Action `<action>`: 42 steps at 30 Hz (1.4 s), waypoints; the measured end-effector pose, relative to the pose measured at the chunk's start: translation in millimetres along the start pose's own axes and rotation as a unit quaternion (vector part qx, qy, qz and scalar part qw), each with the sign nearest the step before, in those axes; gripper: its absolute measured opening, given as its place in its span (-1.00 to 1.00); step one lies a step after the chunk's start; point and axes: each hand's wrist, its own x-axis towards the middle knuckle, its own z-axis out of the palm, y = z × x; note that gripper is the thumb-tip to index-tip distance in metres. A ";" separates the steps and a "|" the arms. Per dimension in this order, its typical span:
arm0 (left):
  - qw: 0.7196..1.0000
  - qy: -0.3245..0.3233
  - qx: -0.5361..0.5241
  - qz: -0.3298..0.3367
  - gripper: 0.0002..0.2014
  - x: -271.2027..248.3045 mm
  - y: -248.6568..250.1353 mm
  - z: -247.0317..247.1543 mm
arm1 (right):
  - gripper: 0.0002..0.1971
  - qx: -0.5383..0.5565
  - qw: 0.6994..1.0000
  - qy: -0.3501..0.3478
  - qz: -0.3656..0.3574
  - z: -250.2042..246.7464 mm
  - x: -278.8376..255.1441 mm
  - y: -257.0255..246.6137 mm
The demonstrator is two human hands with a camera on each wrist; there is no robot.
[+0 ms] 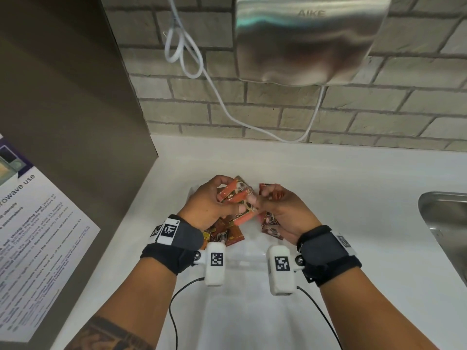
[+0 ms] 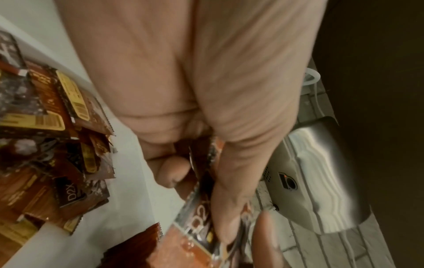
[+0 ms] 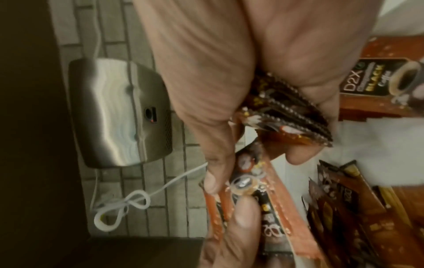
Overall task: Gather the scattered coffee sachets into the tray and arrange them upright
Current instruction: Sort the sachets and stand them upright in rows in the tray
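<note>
White countertop point(image 1: 353, 203) fills the lower centre and right of the head view, meeting the brick wall at the top. A steel sink point(image 1: 444, 223) is set into it at the right edge. Loose pile of brown coffee sachets point(image 1: 225, 232) lies near frame centre; whether on the counter itself or in a clear tray, cannot tell.

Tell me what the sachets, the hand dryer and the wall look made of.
Sachets: glossy printed foil or plastic film, probably; serrated edges, shiny glints.
Hand dryer: brushed stainless steel, by its streaky sheen.
Wall: matte grey brick or brick-look tile; unclear which.
</note>
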 end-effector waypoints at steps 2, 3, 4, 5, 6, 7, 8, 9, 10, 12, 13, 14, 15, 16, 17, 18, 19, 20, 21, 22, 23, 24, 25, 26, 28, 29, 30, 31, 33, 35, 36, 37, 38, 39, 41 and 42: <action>1.000 -0.015 0.027 0.005 -0.41 -2.1 2.0 1.2 | -0.64 -0.034 0.999 0.002 -0.029 3.1 0.4 -1.4; 1.000 -0.012 0.026 0.008 -0.41 -2.8 2.8 1.7 | -0.65 -0.039 0.999 0.000 -0.033 3.9 -0.3 -2.4; 1.000 -0.002 0.014 0.013 -0.41 -3.3 3.1 1.4 | -0.65 -0.038 0.999 -0.002 -0.031 4.0 -1.2 -3.0; 1.000 0.018 -0.007 0.016 -0.41 -3.3 3.1 0.2 | -0.64 -0.029 0.999 -0.006 -0.022 4.1 -2.4 -3.4; 0.999 0.040 -0.030 0.017 -0.41 -3.3 2.9 -1.1 | -0.63 -0.018 1.000 -0.012 -0.007 3.6 -3.0 -3.0; 0.997 0.058 -0.048 0.019 -0.42 -3.5 3.7 -1.4 | -0.61 -0.007 1.000 -0.022 0.011 3.7 -4.4 -2.8; 0.996 0.067 -0.056 0.023 -0.45 -3.8 5.0 -0.8 | -0.58 -0.004 0.999 -0.040 0.027 4.2 -5.9 -2.2; 0.996 0.069 -0.055 0.027 -0.45 -3.5 5.7 0.5 | -0.55 -0.013 0.997 -0.062 0.042 5.5 -7.1 -1.3; 0.996 0.065 -0.048 0.030 -0.45 -3.4 6.4 2.7 | -0.53 -0.028 0.994 -0.089 0.053 7.7 -9.0 -0.9; 0.998 0.047 -0.028 0.032 -0.45 -3.4 7.9 7.6 | -0.54 -0.044 0.986 -0.144 0.066 13.0 -10.8 1.9; 0.999 0.035 -0.016 0.034 -0.45 -3.1 8.0 10.0 | -0.55 -0.039 0.984 -0.163 0.065 15.0 -11.0 3.1; 0.999 0.026 -0.002 0.035 -0.46 -2.5 7.7 11.4 | -0.55 -0.033 0.983 -0.170 0.065 16.5 -11.1 3.2; 0.999 0.023 0.005 0.034 -0.48 -1.9 7.7 12.2 | -0.56 -0.027 0.983 -0.170 0.066 17.2 -11.3 2.6; 0.999 0.028 -0.001 0.033 -0.54 -2.1 8.2 12.2 | -0.58 -0.020 0.983 -0.171 0.067 16.6 -11.3 1.3; 0.999 0.038 -0.013 0.036 -0.63 -2.7 9.2 11.7 | -0.60 -0.009 0.983 -0.170 0.069 15.2 -11.2 -0.1; 0.998 0.052 -0.018 0.042 -0.73 -2.7 9.7 9.8 | -0.62 0.005 0.983 -0.170 0.071 12.8 -11.2 -1.3; 0.996 0.066 -0.016 0.050 -0.80 -2.7 10.0 6.8 | -0.63 0.024 0.983 -0.169 0.074 9.5 -11.2 -2.1; 0.995 0.078 -0.014 0.057 -0.83 -2.9 9.9 3.2 | -0.62 0.044 0.983 -0.162 0.078 5.8 -10.8 -3.0; 0.994 0.087 -0.018 0.061 -0.82 -3.0 9.7 -0.8 | -0.61 0.058 0.984 -0.152 0.076 2.2 -9.8 -3.6; 0.994 0.091 -0.026 0.062 -0.82 -3.4 10.5 -4.6 | -0.60 0.067 0.986 -0.137 0.071 -1.1 -8.6 -4.2; 0.994 0.088 -0.024 0.060 -0.80 -3.7 12.1 -8.0 | -0.58 0.075 0.988 -0.118 0.062 -3.5 -7.3 -4.9; 0.995 0.076 -0.008 0.058 -0.77 -3.7 13.6 -11.3 | -0.55 0.084 0.990 -0.100 0.051 -5.3 -6.0 -5.7; 0.997 0.055 0.028 0.055 -0.74 -4.5 16.3 -13.4 | -0.54 0.089 0.992 -0.084 0.043 -6.4 -4.9 -6.5; 0.995 0.020 0.084 0.051 -0.73 -5.3 19.8 -14.3 | -0.55 0.084 0.993 -0.070 0.036 -6.8 -2.9 -7.4; 0.970 -0.064 0.229 0.057 -0.78 -6.5 26.0 -12.6 | -0.57 0.035 0.998 -0.058 0.017 -4.5 -0.5 -10.2; 0.953 -0.097 0.281 0.064 -0.79 -6.9 29.3 -10.1 | -0.53 -0.006 0.998 -0.065 0.003 -3.7 1.6 -10.6; 0.941 -0.116 0.310 0.068 -0.79 -6.6 31.9 -7.7 | -0.46 -0.055 0.995 -0.079 -0.005 -2.3 2.9 -11.6; 0.937 -0.125 0.319 0.071 -0.77 -6.3 34.8 -4.7 | -0.40 -0.103 0.990 -0.096 -0.004 -0.3 4.1 -11.8; 0.941 -0.120 0.305 0.081 -0.71 -4.1 39.4 0.6 | -0.49 -0.147 0.977 -0.154 0.004 4.3 3.0 -12.5; 0.953 -0.099 0.271 0.089 -0.63 -2.0 42.9 6.2 | -0.62 -0.130 0.972 -0.192 0.021 7.4 -0.7 -14.0; 0.956 -0.086 0.264 0.089 -0.59 -1.2 44.4 8.0 | -0.61 -0.111 0.972 -0.202 0.034 7.6 -1.6 -14.5; 0.956 -0.074 0.268 0.090 -0.53 -1.5 45.8 9.1 | -0.61 -0.090 0.972 -0.212 0.044 7.3 -2.6 -14.0; 0.953 -0.066 0.280 0.097 -0.46 -1.7 45.1 9.1 | -0.66 -0.075 0.973 -0.215 0.050 6.0 -2.4 -12.7; 0.947 -0.065 0.296 0.110 -0.37 -3.1 43.7 9.0 | -0.74 -0.060 0.975 -0.209 0.055 4.5 -2.0 -11.7; 0.930 -0.095 0.325 0.142 -0.21 -8.8 41.5 11.0 | -0.82 0.014 0.981 -0.182 0.070 0.9 1.0 -8.5; 0.922 -0.120 0.334 0.155 -0.13 -11.5 40.2 14.6 | -0.77 0.065 0.981 -0.164 0.079 0.1 2.4 -7.2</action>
